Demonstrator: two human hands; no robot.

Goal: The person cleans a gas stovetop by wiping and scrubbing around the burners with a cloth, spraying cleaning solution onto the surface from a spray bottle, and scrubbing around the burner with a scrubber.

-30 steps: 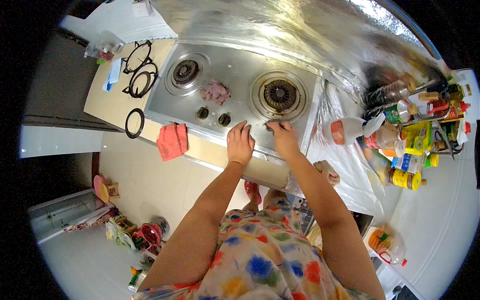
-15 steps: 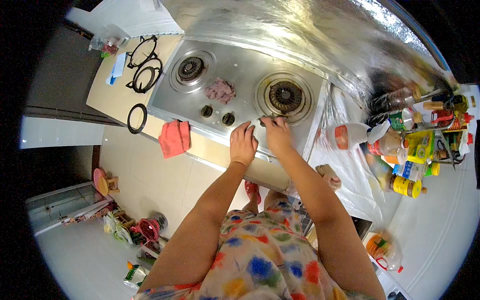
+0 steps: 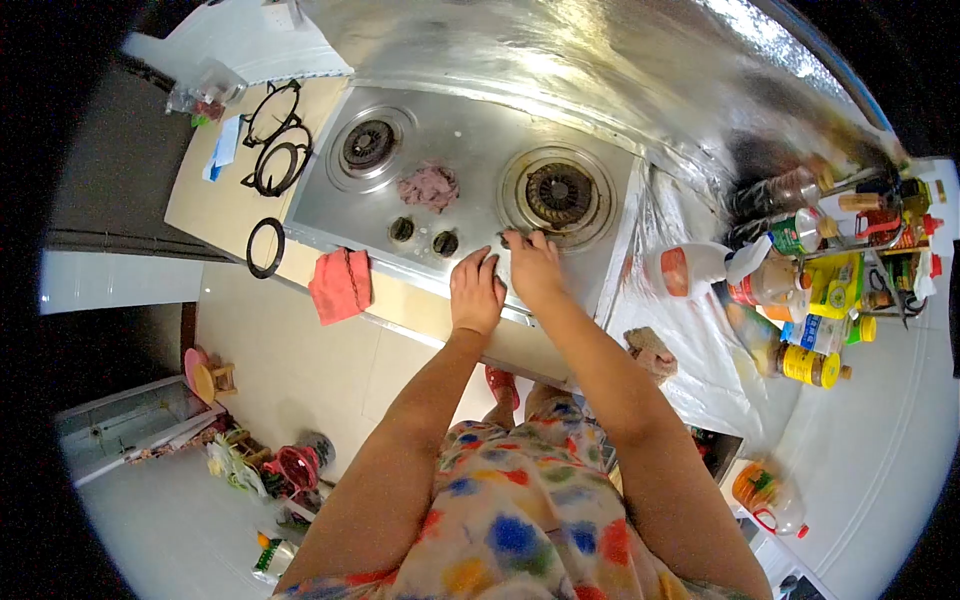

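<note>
My left hand (image 3: 477, 292) rests on the front edge of the steel stove (image 3: 480, 130), fingers stretched out and nothing seen in them. Close beside it, my right hand (image 3: 535, 268) presses curled fingers on the stove top in front of the right burner (image 3: 558, 193). A small dark thing (image 3: 504, 240) shows at its fingertips, too covered to name. Two dark knobs (image 3: 445, 243) stand to the left of my hands. Behind them lies a crumpled pinkish-purple cloth (image 3: 429, 188). The left burner (image 3: 368, 145) is bare of its pan support.
Black pan supports (image 3: 283, 168) and a black ring (image 3: 265, 248) lie on the left counter. A red cloth (image 3: 341, 286) hangs over the front edge. Bottles (image 3: 810, 366) and a white jug (image 3: 690, 270) crowd the right side, near a brown cloth (image 3: 651, 354).
My right hand has slid slightly left along the stove top, closer to my left hand. My left hand stays at the front edge. The whole view has shifted a little.
</note>
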